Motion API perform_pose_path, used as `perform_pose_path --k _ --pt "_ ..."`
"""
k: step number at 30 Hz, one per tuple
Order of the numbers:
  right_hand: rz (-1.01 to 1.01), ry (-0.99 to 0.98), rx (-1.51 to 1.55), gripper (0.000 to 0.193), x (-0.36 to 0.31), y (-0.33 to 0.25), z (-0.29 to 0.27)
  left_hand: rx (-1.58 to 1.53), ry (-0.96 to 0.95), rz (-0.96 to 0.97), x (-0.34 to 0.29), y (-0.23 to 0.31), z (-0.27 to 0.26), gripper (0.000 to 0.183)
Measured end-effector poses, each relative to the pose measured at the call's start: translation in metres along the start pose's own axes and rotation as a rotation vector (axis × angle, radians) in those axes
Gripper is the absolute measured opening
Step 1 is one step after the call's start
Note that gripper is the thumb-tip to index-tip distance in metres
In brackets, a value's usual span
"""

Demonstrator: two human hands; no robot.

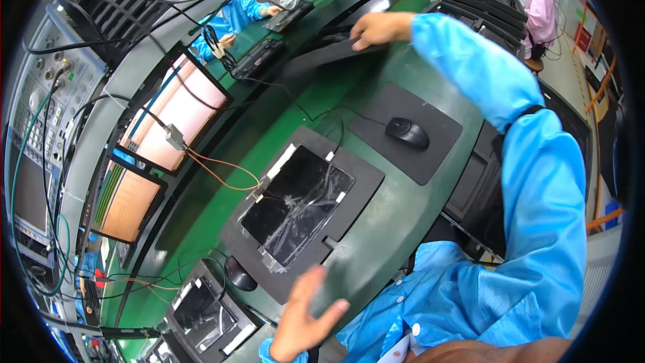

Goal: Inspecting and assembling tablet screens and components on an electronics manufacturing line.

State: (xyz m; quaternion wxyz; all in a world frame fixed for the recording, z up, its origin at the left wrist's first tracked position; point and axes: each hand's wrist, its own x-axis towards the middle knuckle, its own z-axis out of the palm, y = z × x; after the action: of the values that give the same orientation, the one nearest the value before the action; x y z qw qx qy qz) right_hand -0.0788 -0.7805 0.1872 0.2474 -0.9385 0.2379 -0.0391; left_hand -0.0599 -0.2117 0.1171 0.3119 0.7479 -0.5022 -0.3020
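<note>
Stretched far out to the right and forward, my right hand [379, 29] grips the edge of a dark flat panel [329, 58], which is smeared by motion and tilted; its kind cannot be made out. My left hand [304, 323] is near the front edge of the bench, fingers spread and holding nothing. Just beyond it, a black tablet-like device [295, 202] covered in wrinkled clear film lies in a dark foam holder [366, 171]. Two thin copper-coloured cables [225, 169] run to a small connector at the device's left edge.
A black mouse [407, 133] rests on a dark pad [430, 168] right of the holder. Two monitors [178, 114] stand left. Another mouse [239, 273] and a second device in a holder [201, 312] lie lower left. A keyboard [259, 59] and blue-sleeved people [232, 17] are across the bench.
</note>
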Motion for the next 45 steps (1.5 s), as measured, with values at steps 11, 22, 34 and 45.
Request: perform_pose_path --k 11,22,34,45 --pt "-0.178 -0.114 0.190 0.036 -0.236 0.099 -0.071 -1.314 -0.187 -0.505 0.206 0.077 0.033 0.072" --pt "-0.206 -0.102 0.118 0.034 -0.279 0.125 -0.147 -1.565 0.143 -0.681 0.384 0.110 0.097 0.017" --pt "0.175 0.381 -0.163 0.040 -0.312 0.378 -0.185 -1.278 0.064 -0.181 0.568 0.284 0.251 0.052" --pt "0.862 0.700 1.426 0.090 -0.291 0.498 -0.085 -1.141 -0.030 -0.406 0.591 0.260 0.320 0.075"
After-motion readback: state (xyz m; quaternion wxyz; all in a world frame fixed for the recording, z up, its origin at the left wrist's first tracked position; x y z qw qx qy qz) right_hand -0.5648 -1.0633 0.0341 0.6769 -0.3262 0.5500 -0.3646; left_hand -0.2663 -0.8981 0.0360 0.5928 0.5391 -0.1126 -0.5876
